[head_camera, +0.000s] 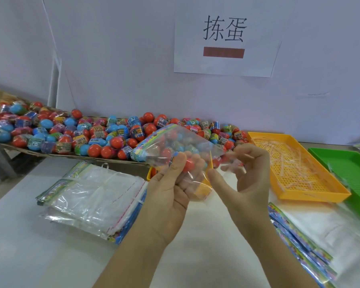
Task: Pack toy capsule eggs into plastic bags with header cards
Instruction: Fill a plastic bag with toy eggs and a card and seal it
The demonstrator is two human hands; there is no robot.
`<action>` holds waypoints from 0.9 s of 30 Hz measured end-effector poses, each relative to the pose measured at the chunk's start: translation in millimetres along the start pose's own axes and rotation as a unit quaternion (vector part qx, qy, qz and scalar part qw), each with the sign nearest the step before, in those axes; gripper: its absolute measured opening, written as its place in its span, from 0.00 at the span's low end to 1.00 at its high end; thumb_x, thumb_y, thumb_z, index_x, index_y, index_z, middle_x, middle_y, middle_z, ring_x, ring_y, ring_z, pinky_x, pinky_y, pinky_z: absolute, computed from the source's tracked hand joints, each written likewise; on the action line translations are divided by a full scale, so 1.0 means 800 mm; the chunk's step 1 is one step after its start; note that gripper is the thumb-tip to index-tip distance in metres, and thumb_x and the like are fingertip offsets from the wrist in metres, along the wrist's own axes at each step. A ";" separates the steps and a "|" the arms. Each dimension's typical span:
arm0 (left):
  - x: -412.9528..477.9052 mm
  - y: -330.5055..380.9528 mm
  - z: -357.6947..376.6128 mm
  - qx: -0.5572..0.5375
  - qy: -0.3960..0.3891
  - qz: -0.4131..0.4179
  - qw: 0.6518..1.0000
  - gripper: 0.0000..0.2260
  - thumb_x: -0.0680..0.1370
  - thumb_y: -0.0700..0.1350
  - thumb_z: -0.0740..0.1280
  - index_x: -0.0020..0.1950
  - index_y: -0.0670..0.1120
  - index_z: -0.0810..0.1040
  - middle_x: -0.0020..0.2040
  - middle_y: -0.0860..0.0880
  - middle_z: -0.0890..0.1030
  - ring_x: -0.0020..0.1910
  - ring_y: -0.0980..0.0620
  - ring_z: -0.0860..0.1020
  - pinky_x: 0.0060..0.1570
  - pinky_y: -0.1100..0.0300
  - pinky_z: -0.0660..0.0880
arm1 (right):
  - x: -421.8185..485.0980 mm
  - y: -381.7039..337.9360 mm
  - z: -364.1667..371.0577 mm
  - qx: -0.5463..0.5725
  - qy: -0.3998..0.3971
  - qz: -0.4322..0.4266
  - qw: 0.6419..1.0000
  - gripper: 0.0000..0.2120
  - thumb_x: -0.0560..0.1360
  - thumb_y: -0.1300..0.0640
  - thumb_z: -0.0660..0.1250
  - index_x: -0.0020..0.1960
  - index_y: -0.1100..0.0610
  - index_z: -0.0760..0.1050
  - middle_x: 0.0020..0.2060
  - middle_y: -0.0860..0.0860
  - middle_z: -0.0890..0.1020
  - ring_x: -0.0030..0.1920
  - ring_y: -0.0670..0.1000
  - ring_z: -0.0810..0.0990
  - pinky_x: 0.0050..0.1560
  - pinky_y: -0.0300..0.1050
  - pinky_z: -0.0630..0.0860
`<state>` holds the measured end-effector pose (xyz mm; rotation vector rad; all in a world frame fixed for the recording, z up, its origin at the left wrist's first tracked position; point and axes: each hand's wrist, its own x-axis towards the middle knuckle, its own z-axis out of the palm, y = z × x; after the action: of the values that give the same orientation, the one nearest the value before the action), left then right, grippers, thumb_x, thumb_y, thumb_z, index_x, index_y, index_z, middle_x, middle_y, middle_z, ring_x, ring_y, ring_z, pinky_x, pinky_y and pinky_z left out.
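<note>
Both hands [170, 183] [250, 173] pinch crinkly bag [181, 140] — glossy eggs [188, 165] (round).

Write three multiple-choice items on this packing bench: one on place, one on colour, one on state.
1. The orange tray lies: A on the floor; B right of the right hand; C on a chair.
2. The second tray is: A blue; B white; C green.
3. The left hand is: A gripping the clear bag; B flat on the table; C idle.
Key: 1 B, it sits past that hand; 2 C, its wall is green; 3 A, its thumb presses the bag.
</note>
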<state>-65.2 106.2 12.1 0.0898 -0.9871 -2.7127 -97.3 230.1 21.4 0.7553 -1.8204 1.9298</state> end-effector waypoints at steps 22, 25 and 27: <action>-0.006 0.013 0.014 0.020 0.026 -0.086 0.996 0.35 0.58 0.51 0.76 0.61 0.37 0.77 0.55 0.38 0.83 0.54 0.41 0.82 0.58 0.44 0.78 | 0.014 -0.001 -0.010 0.041 -0.129 0.144 0.980 0.07 0.70 0.68 0.72 0.40 0.57 0.84 0.41 0.49 0.85 0.46 0.46 0.83 0.44 0.36 0.78; -0.010 0.012 0.013 -0.067 0.012 -0.090 0.994 0.30 0.65 0.47 0.73 0.64 0.36 0.74 0.55 0.37 0.83 0.50 0.43 0.84 0.44 0.51 0.83 | 0.016 0.001 -0.012 0.060 -0.074 0.169 0.981 0.02 0.68 0.60 0.74 0.38 0.54 0.84 0.37 0.49 0.85 0.38 0.44 0.81 0.38 0.35 0.77; -0.009 0.011 0.010 -0.060 0.004 -0.082 0.995 0.20 0.72 0.44 0.67 0.61 0.36 0.76 0.53 0.37 0.84 0.49 0.44 0.85 0.41 0.53 0.83 | 0.018 0.000 -0.016 0.070 -0.094 0.202 0.972 0.07 0.65 0.52 0.74 0.41 0.52 0.85 0.37 0.50 0.85 0.36 0.46 0.80 0.34 0.37 0.76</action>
<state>-57.1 106.2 23.6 0.1672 -0.8464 -2.9105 -109.9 241.9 30.0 0.6693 -2.1005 2.3307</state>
